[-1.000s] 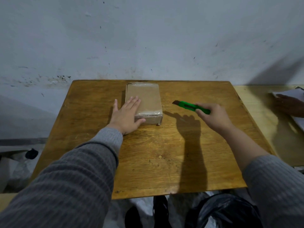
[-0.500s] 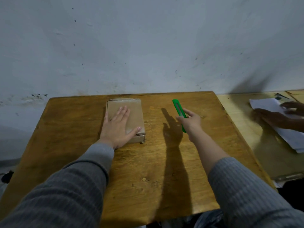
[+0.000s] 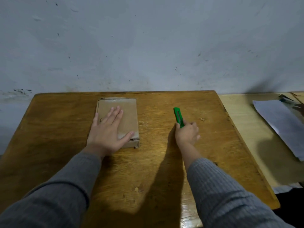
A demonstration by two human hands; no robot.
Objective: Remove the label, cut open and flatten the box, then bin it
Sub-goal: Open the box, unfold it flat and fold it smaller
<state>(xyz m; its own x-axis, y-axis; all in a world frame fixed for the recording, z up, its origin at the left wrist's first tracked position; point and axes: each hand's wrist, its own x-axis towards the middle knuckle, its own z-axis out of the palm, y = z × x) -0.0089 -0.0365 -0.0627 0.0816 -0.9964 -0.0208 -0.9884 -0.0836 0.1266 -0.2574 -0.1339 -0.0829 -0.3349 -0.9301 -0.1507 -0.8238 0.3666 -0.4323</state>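
Item: two grey ribbed sleeves (image 3: 230,195), entering from the lower left and lower right of the frame, reaching forward over a wooden bench (image 3: 148,170).

Item: left hand (image 3: 108,130), centre-left of the frame. Lies palm down on the top of the box, fingers (image 3: 115,114) straight and slightly spread, pointing toward the wall. Thumb stretched out to the right along the near edge of the top face. Nothing gripped; the hand presses flat.

Item: right hand (image 3: 186,133), centre-right of the frame. Fingers curled around the near end of the cutter, holding it. Individual fingertips are mostly hidden behind the back of the hand.

Item: green cutter (image 3: 178,116). Its free end points away from the person, toward the wall, low over the bench; whether it touches the wood cannot be told. Well apart from the box, to its right.

Item: cardboard box (image 3: 130,119), flat, brown, closed, lying on the bench in the centre-left of the frame, its far end near the back edge. Glossy tape visible across the far end of the top.

Item: paler second table (image 3: 246,129), right edge of the frame, carrying a stack of white paper (image 3: 279,122).

Item: grey-white wall (image 3: 148,46), scuffed and speckled, filling the upper half.
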